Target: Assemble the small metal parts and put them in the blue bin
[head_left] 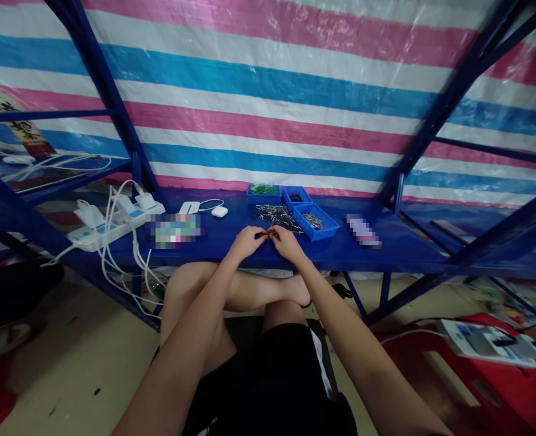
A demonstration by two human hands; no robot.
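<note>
Fingers of the left hand (249, 241) and right hand (284, 242) are seen bent, with the tips brought close together over the near edge of the blue surface (231, 235). Only a narrow gap is left between thumb and forefinger on each side. Something small and dark seems to be pinched where the tips meet, but its shape, and which hand has hold of it, cannot be told.

A loose pile of thin black and silver pieces (274, 217) is noted just beyond the hands. Silver pieces are contained in the larger tray (326, 234), beside the pile; dark pieces are contained in the small tray (286, 195) behind, and green ones in the tray at the back (263, 199).

Main risk is judged to be a dropped part: with so fine a grip at the edge, a slip could send it to the floor (99, 339). Pieces could be scattered from the pile if it were brushed by a knuckle. Mixing is also considered possible, since the pile is spread close against the larger tray. White cables (135, 242) hanging off the left side could be snagged by a knee.
</note>
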